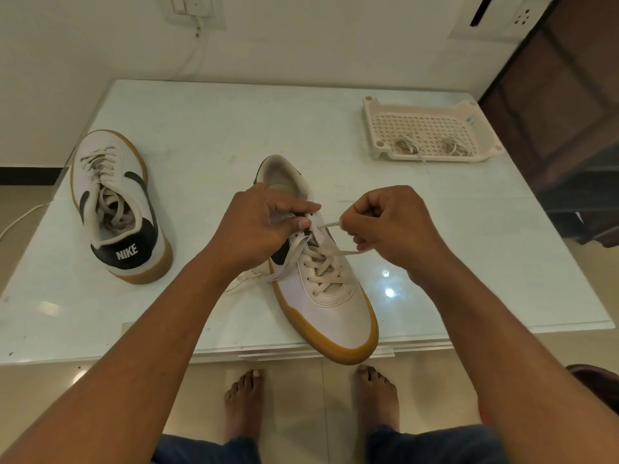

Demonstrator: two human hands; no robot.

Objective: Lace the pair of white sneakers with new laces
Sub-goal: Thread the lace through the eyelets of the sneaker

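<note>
A white sneaker with a gum sole (331, 313) lies in the middle of the table, its toe over the near edge. A cream lace (321, 262) criss-crosses its lower eyelets. My left hand (261, 226) grips the sneaker's upper eyelet flap, thumb pressed beside an eyelet. My right hand (385, 222) pinches the lace tip, which points at that eyelet. The lace's other end trails off the sneaker's left side. A second white sneaker (117, 202), laced, stands at the left with its heel toward me.
A white plastic basket (425, 132) at the table's far right holds two bundled laces. The glass-topped table (207, 135) stands against a white wall. A dark wooden cabinet (569, 112) is on the right. My bare feet show below the table edge.
</note>
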